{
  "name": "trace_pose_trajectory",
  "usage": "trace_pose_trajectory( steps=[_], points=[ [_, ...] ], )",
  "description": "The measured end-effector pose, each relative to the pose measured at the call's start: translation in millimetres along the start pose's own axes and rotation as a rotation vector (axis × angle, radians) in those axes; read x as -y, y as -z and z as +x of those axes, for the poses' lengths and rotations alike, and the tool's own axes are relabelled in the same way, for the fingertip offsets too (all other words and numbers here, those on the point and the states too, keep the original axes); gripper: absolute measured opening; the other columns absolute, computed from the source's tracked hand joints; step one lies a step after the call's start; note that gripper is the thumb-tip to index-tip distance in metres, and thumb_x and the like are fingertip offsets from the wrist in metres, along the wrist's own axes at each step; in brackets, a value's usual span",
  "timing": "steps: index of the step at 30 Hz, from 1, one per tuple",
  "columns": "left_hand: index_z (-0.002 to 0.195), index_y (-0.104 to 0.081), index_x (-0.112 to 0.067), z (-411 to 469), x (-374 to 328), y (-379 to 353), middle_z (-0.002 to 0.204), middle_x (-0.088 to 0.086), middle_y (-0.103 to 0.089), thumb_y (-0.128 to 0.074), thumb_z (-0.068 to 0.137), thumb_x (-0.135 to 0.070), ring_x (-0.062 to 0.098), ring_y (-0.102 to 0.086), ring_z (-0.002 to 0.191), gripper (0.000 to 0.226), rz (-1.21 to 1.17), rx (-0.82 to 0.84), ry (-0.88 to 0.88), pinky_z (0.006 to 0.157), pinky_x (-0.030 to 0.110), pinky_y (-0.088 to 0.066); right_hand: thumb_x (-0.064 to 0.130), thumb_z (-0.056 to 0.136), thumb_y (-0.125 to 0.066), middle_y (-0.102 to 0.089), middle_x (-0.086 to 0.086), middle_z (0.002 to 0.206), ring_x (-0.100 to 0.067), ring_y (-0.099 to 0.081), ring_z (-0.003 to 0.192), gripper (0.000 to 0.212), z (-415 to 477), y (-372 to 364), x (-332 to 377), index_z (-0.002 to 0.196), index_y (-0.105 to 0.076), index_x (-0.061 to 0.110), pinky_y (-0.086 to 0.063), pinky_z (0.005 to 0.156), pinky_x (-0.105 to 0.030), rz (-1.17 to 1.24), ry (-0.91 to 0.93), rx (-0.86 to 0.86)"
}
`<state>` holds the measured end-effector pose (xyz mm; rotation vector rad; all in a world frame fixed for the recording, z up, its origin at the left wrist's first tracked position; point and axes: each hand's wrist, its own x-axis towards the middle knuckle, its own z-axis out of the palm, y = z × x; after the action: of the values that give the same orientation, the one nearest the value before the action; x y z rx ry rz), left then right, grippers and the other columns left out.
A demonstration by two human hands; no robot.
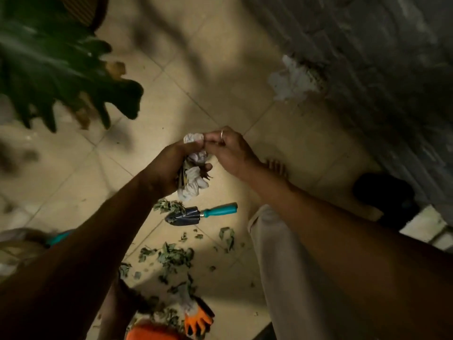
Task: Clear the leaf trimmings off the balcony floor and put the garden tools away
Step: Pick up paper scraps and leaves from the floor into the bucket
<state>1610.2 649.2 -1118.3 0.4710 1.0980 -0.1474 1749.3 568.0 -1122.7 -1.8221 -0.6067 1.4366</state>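
Observation:
My left hand point(169, 165) grips a crumpled white bag point(195, 181) with a few brown leaf bits poking out. My right hand point(228, 150), a ring on one finger, pinches the top of that bag. Below them, a small trowel point(196, 214) with a teal handle lies on the tiled floor, its dark blade next to a clump of green trimmings. Leaf trimmings point(174, 258) are scattered over the tiles further down. An orange and white garden glove point(196, 317) lies among the leaves at the bottom, with another orange one point(152, 333) at the frame edge.
A big dark green plant point(54, 69) overhangs the top left. A rough grey wall point(367, 69) runs down the right, with a dark object point(384, 195) at its foot. My light trouser leg point(289, 266) and bare foot stand beside the trowel. A teal object point(58, 238) shows by my left forearm.

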Motion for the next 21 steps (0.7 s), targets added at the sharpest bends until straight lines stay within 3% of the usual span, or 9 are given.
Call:
trace_pose_trajectory(
  steps=[3, 5, 8, 10, 12, 14, 17, 19, 21],
  points=[
    [0.118, -0.060, -0.004, -37.0, 1.9, 5.9, 0.085, 0.018, -0.059, -0.052, 0.101, -0.018, 0.024, -0.065, 0.063, 0.023, -0.027, 0.011, -0.026, 0.050, 0.037, -0.059, 0.013, 0.089, -0.069, -0.061, 0.020, 0.092, 0.001, -0.060, 0.093, 0.020, -18.9, -19.2, 29.5, 0.108, -0.075, 0.010, -0.050, 0.093, -0.025, -0.052, -0.092, -0.067],
    [0.115, -0.060, -0.003, -64.3, 3.1, 8.9, 0.082, 0.019, -0.054, -0.050, 0.095, -0.008, 0.026, -0.061, 0.063, 0.023, -0.069, 0.020, -0.070, 0.051, 0.037, -0.058, 0.012, 0.086, -0.068, -0.063, 0.013, 0.097, -0.001, -0.061, 0.091, 0.013, -37.3, -36.2, 51.4, 0.093, -0.076, 0.019, -0.050, 0.084, -0.020, -0.088, -0.052, -0.096],
    [0.108, -0.059, -0.002, -103.5, 2.0, 10.8, 0.077, 0.020, -0.053, -0.056, 0.085, -0.008, 0.026, -0.057, 0.058, 0.024, -0.100, -0.123, -0.096, 0.055, 0.034, -0.054, 0.005, 0.081, -0.064, -0.068, 0.004, 0.094, -0.009, -0.065, 0.084, 0.026, -56.8, -60.5, 90.0, 0.070, -0.069, 0.029, -0.051, 0.074, -0.021, -0.140, -0.021, -0.091],
    [0.101, -0.060, -0.001, -130.4, -1.6, 16.0, 0.075, 0.017, -0.055, -0.061, 0.081, -0.013, 0.024, -0.055, 0.058, 0.023, -0.138, -0.219, -0.122, 0.058, 0.034, -0.051, 0.003, 0.078, -0.061, -0.071, 0.007, 0.083, -0.012, -0.066, 0.076, 0.030, -66.2, -74.2, 117.9, 0.065, -0.067, 0.029, -0.054, 0.072, -0.026, -0.132, -0.038, -0.050],
    [0.099, -0.060, -0.004, -156.3, -7.9, 20.2, 0.075, 0.012, -0.057, -0.061, 0.093, -0.021, 0.020, -0.055, 0.056, 0.018, -0.201, -0.250, -0.148, 0.055, 0.030, -0.049, 0.003, 0.076, -0.059, -0.073, 0.007, 0.080, -0.015, -0.069, 0.079, 0.031, -75.1, -85.2, 145.3, 0.065, -0.067, 0.030, -0.058, 0.075, -0.031, -0.154, -0.009, -0.002],
    [0.097, -0.062, -0.009, -191.2, -16.4, 26.3, 0.074, 0.008, -0.057, -0.057, 0.102, -0.040, 0.019, -0.054, 0.055, 0.032, -0.218, -0.271, -0.166, 0.054, 0.029, -0.047, 0.000, 0.078, -0.058, -0.073, 0.007, 0.081, -0.013, -0.069, 0.082, 0.032, -88.8, -95.8, 175.0, 0.068, -0.068, 0.029, -0.057, 0.078, -0.031, -0.184, 0.032, 0.064],
    [0.090, -0.063, -0.008, -256.5, -36.1, 27.1, 0.067, 0.007, -0.053, -0.049, 0.095, -0.070, 0.021, -0.051, 0.054, 0.064, -0.192, -0.293, -0.175, 0.057, 0.031, -0.045, 0.003, 0.083, -0.058, -0.069, 0.013, 0.076, 0.004, -0.061, 0.071, 0.026, -114.6, -106.1, 228.5, 0.077, -0.070, 0.025, -0.049, 0.071, -0.019, -0.294, 0.056, 0.231],
    [0.080, -0.059, -0.007, -308.9, -52.0, 18.7, 0.063, 0.008, -0.054, -0.044, 0.091, -0.079, 0.021, -0.053, 0.054, 0.074, -0.192, -0.371, -0.189, 0.063, 0.035, -0.046, 0.013, 0.085, -0.061, -0.069, 0.013, 0.076, 0.002, -0.062, 0.072, 0.016, -139.1, -108.8, 274.7, 0.080, -0.072, 0.025, -0.049, 0.072, -0.019, -0.384, 0.065, 0.348],
    [0.072, -0.060, -0.008, -359.3, -67.8, 2.9, 0.067, 0.012, -0.059, -0.042, 0.089, -0.081, 0.023, -0.059, 0.062, 0.077, -0.239, -0.480, -0.240, 0.080, 0.041, -0.048, 0.017, 0.088, -0.064, -0.070, 0.011, 0.078, -0.008, -0.065, 0.075, 0.012, -167.8, -105.9, 325.3, 0.085, -0.074, 0.022, -0.051, 0.076, -0.027, -0.478, 0.088, 0.433]
  ],
)
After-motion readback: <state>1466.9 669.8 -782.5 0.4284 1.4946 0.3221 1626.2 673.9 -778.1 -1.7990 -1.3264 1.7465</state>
